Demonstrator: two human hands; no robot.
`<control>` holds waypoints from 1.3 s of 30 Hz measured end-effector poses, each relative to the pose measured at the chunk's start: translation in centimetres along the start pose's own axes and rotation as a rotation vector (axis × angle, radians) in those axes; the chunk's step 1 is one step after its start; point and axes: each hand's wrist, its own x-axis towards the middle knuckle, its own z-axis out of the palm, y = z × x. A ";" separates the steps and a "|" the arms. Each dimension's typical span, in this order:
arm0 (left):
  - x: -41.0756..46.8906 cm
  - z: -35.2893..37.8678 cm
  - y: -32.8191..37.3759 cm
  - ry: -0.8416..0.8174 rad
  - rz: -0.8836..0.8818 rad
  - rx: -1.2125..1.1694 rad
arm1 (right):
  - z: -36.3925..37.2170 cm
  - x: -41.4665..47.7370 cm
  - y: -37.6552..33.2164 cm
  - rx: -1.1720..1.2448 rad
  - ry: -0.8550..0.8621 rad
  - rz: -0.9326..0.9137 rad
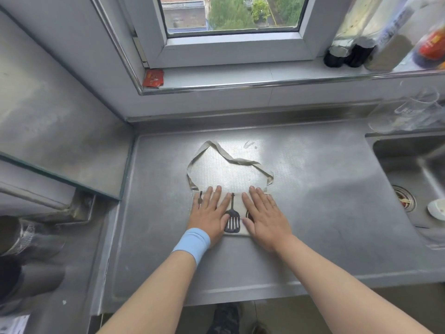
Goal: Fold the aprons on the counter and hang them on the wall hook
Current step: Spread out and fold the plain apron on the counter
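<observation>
A steel counter [313,213] fills most of the view, and a window [231,15] is set above it at 12 o'clock. A sink [414,169] is sunk into the counter at 3 o'clock. A row of bottles [346,54] is lined up on the sill at 1 o'clock.

The apron [237,203], folded into a small pale pad, is laid on the counter just below the middle of the view, towards 6 o'clock. A dark spatula print [232,220] is shown on its top face. Its neck strap [240,162] is spread in a loose loop on the bare steel at the apron's 12 o'clock.

The left hand [212,213] is pressed flat on the apron's 9 o'clock side, fingers straight, nothing grasped. The right hand [265,218] is pressed flat on its 3 o'clock side in the same released way. A blue wristband [192,243] is worn on the left wrist. A red packet [153,78] is lodged in the sill's corner at 11 o'clock.
</observation>
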 end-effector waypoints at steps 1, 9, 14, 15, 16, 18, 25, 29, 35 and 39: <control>-0.4 0.2 -0.8 0.003 -0.027 -0.018 | -0.2 -0.1 0.4 -0.007 -0.023 -0.016; -3.0 -0.6 -2.4 -0.002 -0.118 0.115 | -1.2 -0.3 1.1 -0.061 -0.038 -0.076; -2.3 -2.4 -0.9 0.141 0.107 0.130 | -2.8 -0.8 0.4 -0.115 0.097 -0.266; -2.2 -2.6 -0.8 0.133 0.133 0.066 | -3.0 -1.1 0.3 -0.093 0.090 -0.285; -2.3 -2.9 -0.6 0.111 0.136 0.016 | -3.0 -1.4 0.3 -0.079 0.068 -0.285; -2.6 -2.9 -0.4 0.048 0.122 -0.051 | -3.0 -1.7 0.6 -0.114 0.023 -0.264; -2.7 -3.2 -2.1 -0.056 0.123 -0.136 | -3.8 -1.3 0.9 -0.158 0.167 -0.270; -1.9 -4.3 -2.5 -0.063 0.047 -0.212 | -5.9 -0.3 2.0 0.010 0.162 -0.206; -0.5 -4.7 -3.6 -0.031 -0.164 -0.397 | -5.9 1.3 2.8 0.088 0.056 0.002; 0.0 -4.5 -3.2 -0.045 -0.139 -0.234 | -6.1 2.3 2.5 -0.040 0.011 0.039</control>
